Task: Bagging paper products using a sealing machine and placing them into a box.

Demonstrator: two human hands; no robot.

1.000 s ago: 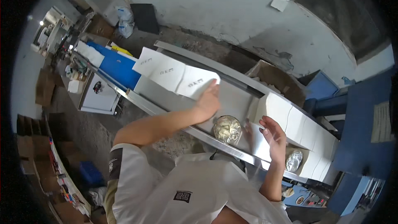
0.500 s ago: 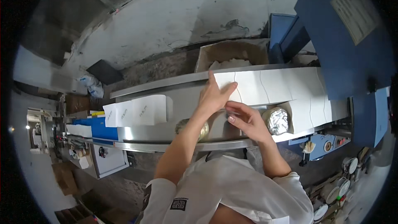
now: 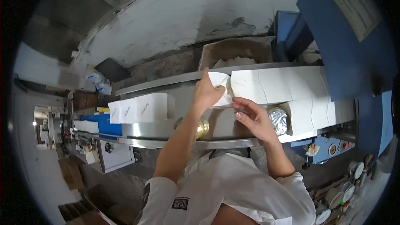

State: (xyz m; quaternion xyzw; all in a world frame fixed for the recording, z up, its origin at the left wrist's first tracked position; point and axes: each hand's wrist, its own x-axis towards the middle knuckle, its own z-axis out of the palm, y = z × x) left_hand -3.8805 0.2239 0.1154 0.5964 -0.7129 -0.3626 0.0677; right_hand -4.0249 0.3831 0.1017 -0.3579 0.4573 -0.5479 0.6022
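— Two hands on one pack?
— Yes. Left hand [image 3: 207, 93] grips the white pack [image 3: 221, 88] on the belt [image 3: 183, 96], steadying it; right hand [image 3: 253, 118], half open, fingers its near edge.

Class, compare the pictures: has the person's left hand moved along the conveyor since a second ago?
Yes. The left hand has moved along the conveyor, away from the separate white packs, onto the end pack of the long white row, nearer the blue machine.

The white paper stack [image 3: 221, 87] is small and folded, a little tilted, on the grey conveyor, touching the left end of the long row of white stacks
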